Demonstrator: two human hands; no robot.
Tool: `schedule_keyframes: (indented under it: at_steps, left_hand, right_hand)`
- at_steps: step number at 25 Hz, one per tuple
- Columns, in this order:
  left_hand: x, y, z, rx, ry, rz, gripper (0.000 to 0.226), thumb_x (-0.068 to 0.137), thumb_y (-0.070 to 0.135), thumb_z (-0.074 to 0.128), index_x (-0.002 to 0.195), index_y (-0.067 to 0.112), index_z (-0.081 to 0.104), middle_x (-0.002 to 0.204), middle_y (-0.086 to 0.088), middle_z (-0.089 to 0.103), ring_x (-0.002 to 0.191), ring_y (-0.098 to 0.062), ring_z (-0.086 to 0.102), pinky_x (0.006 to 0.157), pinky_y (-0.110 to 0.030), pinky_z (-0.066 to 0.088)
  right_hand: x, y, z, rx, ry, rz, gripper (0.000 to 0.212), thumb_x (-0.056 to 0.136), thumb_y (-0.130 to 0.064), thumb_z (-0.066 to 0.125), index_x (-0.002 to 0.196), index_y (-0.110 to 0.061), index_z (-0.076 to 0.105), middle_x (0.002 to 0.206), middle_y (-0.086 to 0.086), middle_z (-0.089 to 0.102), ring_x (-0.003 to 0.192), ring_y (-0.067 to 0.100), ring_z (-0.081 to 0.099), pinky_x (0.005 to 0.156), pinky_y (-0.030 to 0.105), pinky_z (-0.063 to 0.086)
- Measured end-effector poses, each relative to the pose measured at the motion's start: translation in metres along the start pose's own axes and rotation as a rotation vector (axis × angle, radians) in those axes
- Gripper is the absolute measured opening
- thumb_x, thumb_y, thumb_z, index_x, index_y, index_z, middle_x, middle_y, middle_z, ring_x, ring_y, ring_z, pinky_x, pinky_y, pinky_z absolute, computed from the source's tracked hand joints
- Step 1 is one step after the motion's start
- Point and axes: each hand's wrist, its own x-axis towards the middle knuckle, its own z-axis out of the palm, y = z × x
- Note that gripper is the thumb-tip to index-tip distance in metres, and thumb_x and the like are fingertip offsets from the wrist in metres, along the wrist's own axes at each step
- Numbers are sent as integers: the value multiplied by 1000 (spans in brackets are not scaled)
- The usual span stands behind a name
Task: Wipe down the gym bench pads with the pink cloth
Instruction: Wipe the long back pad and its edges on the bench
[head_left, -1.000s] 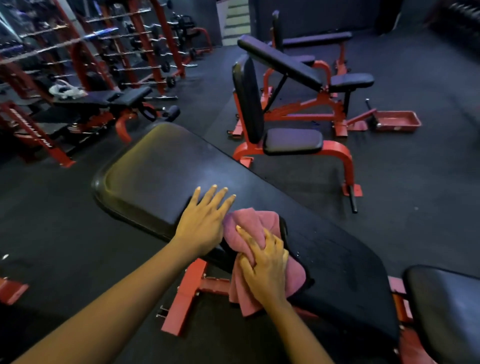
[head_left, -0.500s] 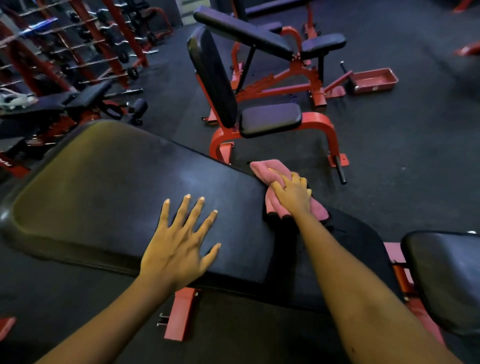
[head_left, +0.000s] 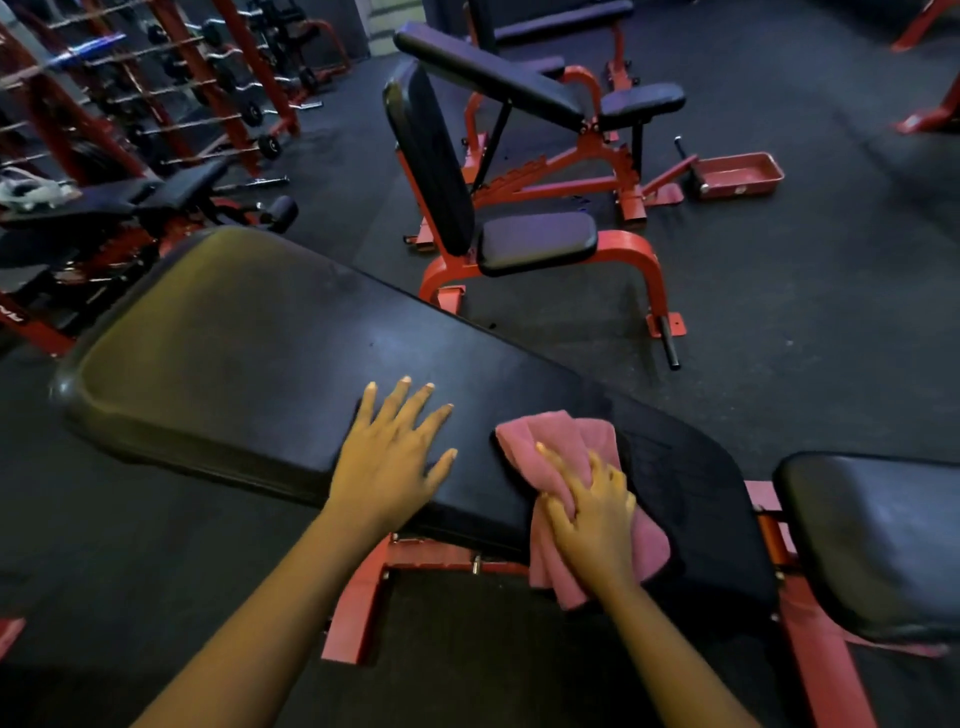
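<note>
Left hand (head_left: 387, 457) flat, fingers spread wide, palm down on the long black bench pad (head_left: 249, 353), holding nothing. Right hand (head_left: 592, 514) curled over the pink cloth (head_left: 550, 447), fingers bunching the fabric and pressing it onto the same pad near the front edge. Cloth crumpled, partly on the pad top, partly hanging down over the front edge toward the red frame (head_left: 363, 597). Just right of that, a separate black seat pad (head_left: 872, 535), untouched. Behind, on the dark floor (head_left: 805, 322), two more red-framed benches; beside the far one (head_left: 519, 83), a shallow red tray (head_left: 737, 174), contents not discernible. At far left, racks of barbells (head_left: 182, 93).
</note>
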Motion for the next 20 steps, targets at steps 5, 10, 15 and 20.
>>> schedule_keyframes:
  at_steps: [5,10,15,20]
  left_hand:
    - [27,67,9,-177,-23,111,68,82,55,17,134,23,47,141,-4,48,135,-25,39,112,-46,24]
    - [68,107,46,-146,-148,173,70,90,56,8,134,20,48,137,-6,52,131,-26,44,110,-48,29]
    - [70,128,74,18,-167,281,62,89,55,23,130,19,54,134,-8,55,128,-32,46,103,-51,24]
    - [70,131,82,53,-112,273,69,93,56,7,134,17,47,140,-10,48,133,-34,40,104,-53,24]
  right_hand:
    - [-27,26,1,32,-11,-56,52,82,-48,37,134,-52,33,135,2,47,122,23,40,99,48,34]
    - [36,74,-7,31,-20,-11,52,79,-51,31,129,-56,40,129,0,47,111,19,39,89,39,34]
    - [112,142,-7,-31,-43,137,58,75,-56,24,132,-54,38,136,5,39,120,28,34,98,47,32]
    - [155,190,-12,-24,-18,336,50,83,-44,35,132,-44,45,138,7,38,122,30,34,99,48,32]
